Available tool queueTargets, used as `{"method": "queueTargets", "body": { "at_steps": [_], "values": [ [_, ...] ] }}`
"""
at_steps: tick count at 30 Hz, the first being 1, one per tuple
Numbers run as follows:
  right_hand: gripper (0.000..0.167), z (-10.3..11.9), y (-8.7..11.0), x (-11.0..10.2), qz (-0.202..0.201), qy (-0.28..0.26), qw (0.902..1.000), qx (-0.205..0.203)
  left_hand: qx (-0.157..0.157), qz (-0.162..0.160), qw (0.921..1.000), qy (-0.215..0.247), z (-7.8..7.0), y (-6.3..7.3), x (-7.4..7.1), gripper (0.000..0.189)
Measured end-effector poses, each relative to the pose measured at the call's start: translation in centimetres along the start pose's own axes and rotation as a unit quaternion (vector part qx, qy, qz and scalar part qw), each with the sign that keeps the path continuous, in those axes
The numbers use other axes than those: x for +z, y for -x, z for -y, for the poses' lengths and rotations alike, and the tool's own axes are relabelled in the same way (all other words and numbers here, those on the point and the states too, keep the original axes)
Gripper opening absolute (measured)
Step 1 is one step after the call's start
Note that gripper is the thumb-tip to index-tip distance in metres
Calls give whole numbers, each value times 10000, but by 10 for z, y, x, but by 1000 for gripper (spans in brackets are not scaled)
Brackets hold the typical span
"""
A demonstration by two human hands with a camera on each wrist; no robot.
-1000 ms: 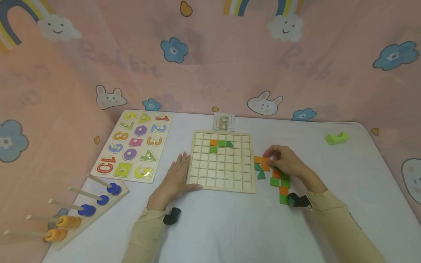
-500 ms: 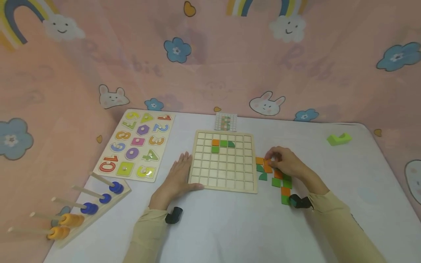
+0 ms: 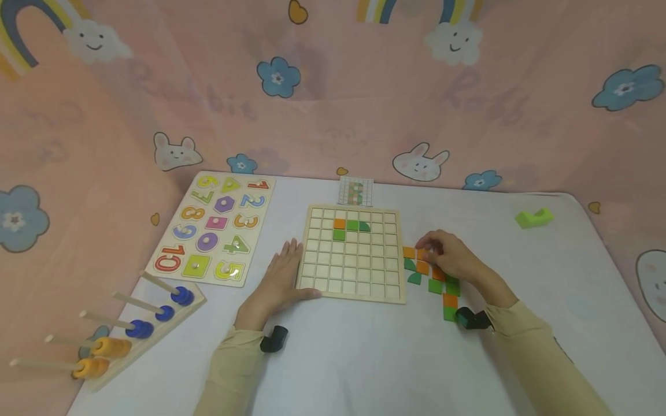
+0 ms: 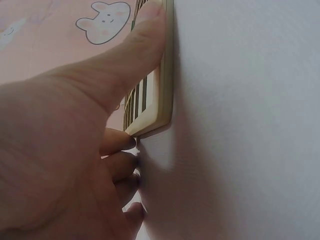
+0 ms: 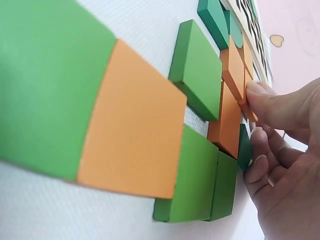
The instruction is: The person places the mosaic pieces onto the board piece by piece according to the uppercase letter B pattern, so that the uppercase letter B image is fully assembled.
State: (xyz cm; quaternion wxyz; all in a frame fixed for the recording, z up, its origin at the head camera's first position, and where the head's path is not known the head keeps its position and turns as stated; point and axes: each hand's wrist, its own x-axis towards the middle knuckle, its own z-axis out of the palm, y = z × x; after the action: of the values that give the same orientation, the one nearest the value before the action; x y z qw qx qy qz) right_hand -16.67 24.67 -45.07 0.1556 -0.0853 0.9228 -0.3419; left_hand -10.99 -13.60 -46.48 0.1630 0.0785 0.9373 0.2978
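Note:
A square wooden grid board (image 3: 350,260) lies flat in the head view, with an orange square, two green squares and a dark green quarter-round tile (image 3: 365,226) in its upper cells. Along its left edge rests my left hand (image 3: 276,280), fingers straight and thumb over the near left corner; the left wrist view shows that thumb (image 4: 142,45) on the rim. Right of the board, my right hand (image 3: 452,254) pinches an orange tile (image 5: 247,111) between thumb and finger, among loose tiles. A dark green tile (image 5: 243,147) sits just below those fingers.
Several loose green squares (image 3: 436,286) and orange squares trail toward the right wrist. Behind the board lies a pattern card (image 3: 356,192). Leftward are a number puzzle board (image 3: 244,254) and a peg stand with rings (image 3: 182,296). A light green block (image 3: 534,218) sits far right.
The right fingers stay at the orange tiles, and the one at the fingertips now shows apart from its neighbour. The left hand keeps its place; the head view shifts slightly.

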Motion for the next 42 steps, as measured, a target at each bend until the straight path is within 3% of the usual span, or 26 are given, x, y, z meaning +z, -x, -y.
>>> {"method": "queueTargets", "body": {
  "at_steps": [10, 14, 23, 32, 42],
  "values": [
    [24, 1, -5, -1, -22, -2, 10000, -35, 6, -11, 10000, 19, 0, 0, 1, 119],
    [26, 2, -8, 0, -227, -84, 9997, -14, 9, -15, 10000, 15, 0, 0, 0, 119],
    [24, 11, -20, 14, -733, -444, 9945, -594, -5, -36, 10000, -17, 0, 0, 0, 119],
    [23, 23, -32, 36, -1170, -808, 9881, -585, 26, -46, 10000, -35, 0, 0, 1, 119],
    [19, 46, -37, 50, -1070, -750, 9891, -683, -2, -67, 10000, 31, -1, 0, 0, 119]
  ]
}}
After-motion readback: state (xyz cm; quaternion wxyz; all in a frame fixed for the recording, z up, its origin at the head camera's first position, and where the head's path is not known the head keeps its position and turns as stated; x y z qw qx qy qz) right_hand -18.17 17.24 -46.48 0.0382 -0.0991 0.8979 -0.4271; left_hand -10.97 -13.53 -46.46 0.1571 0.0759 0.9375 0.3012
